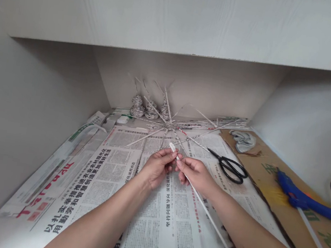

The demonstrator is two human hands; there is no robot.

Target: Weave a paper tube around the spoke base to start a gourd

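Note:
A long, thin rolled paper strip runs from the front edge of the table up to my fingers. My left hand pinches it close to its white upper tip. Just to the right, my right hand grips the same strip a little lower down. Beyond my hands lies a star-shaped paper weave, its spokes spreading outward from a small woven centre. Neither hand touches that centre. Black-handled scissors rest on the newspaper to the right of my right hand.
Newspaper sheets cover the table. Woven gourd shapes stand at the back, beside a bundle of paper rolls. Cardboard on the right carries a blue glue gun and a grey cloth. A white panel overhangs the back.

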